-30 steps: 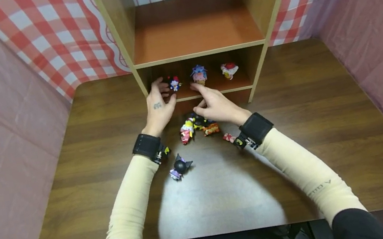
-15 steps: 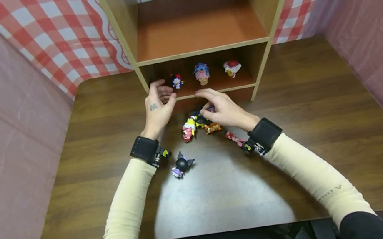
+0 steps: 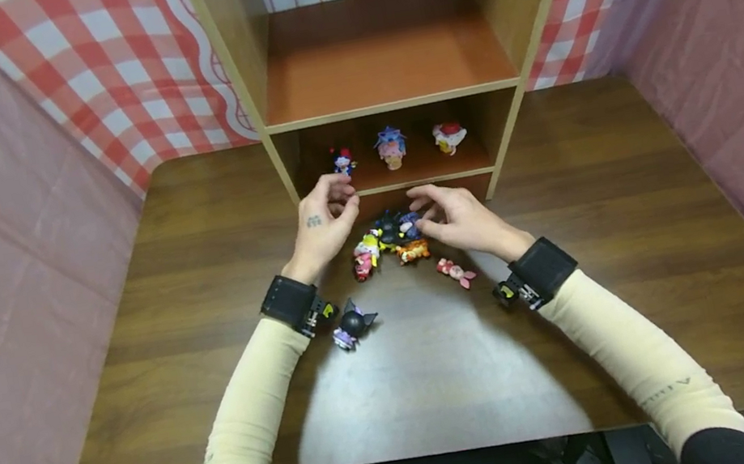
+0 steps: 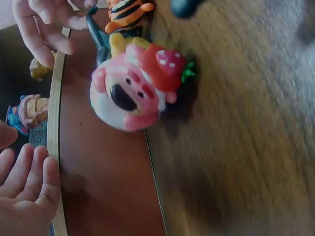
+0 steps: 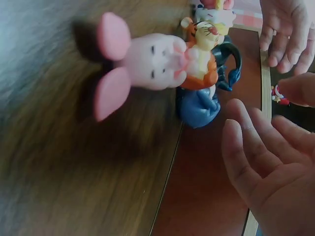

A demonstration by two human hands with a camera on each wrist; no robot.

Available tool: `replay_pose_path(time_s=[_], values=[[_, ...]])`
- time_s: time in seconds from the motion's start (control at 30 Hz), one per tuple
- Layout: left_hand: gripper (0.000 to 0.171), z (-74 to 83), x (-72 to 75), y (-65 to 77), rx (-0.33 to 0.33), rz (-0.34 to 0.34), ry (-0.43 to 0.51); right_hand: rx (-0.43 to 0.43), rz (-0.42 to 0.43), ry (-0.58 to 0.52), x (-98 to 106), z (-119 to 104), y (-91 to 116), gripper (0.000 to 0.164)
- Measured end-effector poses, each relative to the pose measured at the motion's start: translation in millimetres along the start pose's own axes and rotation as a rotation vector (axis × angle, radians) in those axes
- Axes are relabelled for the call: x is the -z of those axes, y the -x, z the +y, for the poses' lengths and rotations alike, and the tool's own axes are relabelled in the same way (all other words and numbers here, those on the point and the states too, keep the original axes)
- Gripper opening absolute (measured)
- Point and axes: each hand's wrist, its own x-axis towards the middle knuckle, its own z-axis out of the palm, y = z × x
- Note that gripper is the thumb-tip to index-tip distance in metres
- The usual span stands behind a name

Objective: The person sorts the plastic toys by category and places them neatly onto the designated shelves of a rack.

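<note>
My left hand (image 3: 326,223) hovers before the left end of the lower shelf, fingers loosely bent with nothing in them. Just behind its fingertips on that shelf is a small red, white and blue figurine (image 3: 343,163). My right hand (image 3: 466,223) is also empty, its fingertips close to a dark blue figurine (image 5: 199,108) in a cluster on the table. That cluster includes an orange tiger figurine (image 5: 203,64) and a pink bear figurine (image 4: 128,91) with a strawberry cap. Nearer me lies a pink long-eared figurine (image 3: 456,273).
The wooden shelf unit (image 3: 388,104) stands at the table's back. Its lower shelf also bears a blue-haired ice-cream figurine (image 3: 391,151) and a red-topped white one (image 3: 450,138). A black-headed purple figurine (image 3: 354,324) lies on the table (image 3: 639,236) near my left wrist.
My right hand has drawn back from the shelf edge and moved right, uncovering the pink long-eared figurine and the dark blue one. My left hand has come slightly back from the shelf.
</note>
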Motion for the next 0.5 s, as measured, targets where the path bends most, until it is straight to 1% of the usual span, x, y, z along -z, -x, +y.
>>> replay_pose_path(time_s=[0.1, 0.2, 0.37, 0.5], values=[[0.019, 1.3, -3.4, 2.2, -0.026, -0.037, -0.044, 0.004, -0.036, 0.001, 1.0, 0.7, 3.1, 0.041], [0.012, 3.9, -7.5, 4.2, -0.038, -0.099, -0.091, 0.02, -0.055, 0.02, -0.1, 1.8, 5.4, 0.035], [0.01, 10.5, -13.8, 5.0, -0.033, -0.248, -0.152, 0.061, -0.07, 0.116, -3.9, 3.8, 7.0, 0.023], [0.011, 13.3, -18.7, 4.9, -0.024, -0.376, -0.172, 0.076, -0.09, 0.164, -5.8, 3.5, 7.7, 0.02]])
